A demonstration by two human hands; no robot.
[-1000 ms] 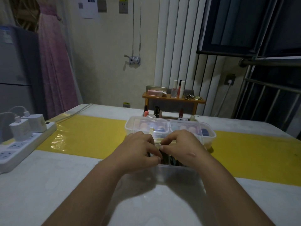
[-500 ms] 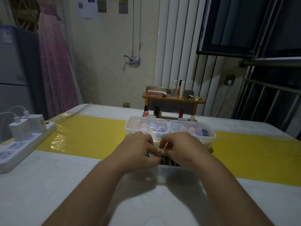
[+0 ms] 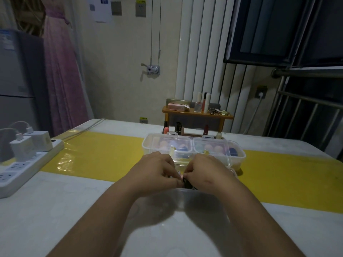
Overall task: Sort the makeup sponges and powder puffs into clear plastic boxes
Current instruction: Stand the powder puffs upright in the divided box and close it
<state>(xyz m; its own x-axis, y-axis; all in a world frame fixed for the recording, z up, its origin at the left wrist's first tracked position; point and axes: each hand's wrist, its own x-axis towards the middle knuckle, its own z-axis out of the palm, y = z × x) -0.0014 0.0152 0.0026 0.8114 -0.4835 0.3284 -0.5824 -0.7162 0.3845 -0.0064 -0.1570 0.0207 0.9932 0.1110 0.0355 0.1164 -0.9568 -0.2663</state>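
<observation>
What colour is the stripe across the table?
The stripe is bright yellow. It shows best in the head view.

Dim, cool room light: glare streaks the glossy yellow plastic strip (image 3: 96,151) on the white desk (image 3: 55,210), soft shadows pool in the foreground, the wide lens bows the edges.

Tabletop (image 3: 55,210): left lidded box (image 3: 163,145) and right lidded box (image 3: 222,151) side by side at centre. Open box (image 3: 185,201) just before them; left hand (image 3: 156,169) and right hand (image 3: 206,169) meet at its far rim. Power strip (image 3: 22,169) at left edge, chargers (image 3: 24,147) on it. Small shelf (image 3: 196,115) behind the lidded boxes.
</observation>
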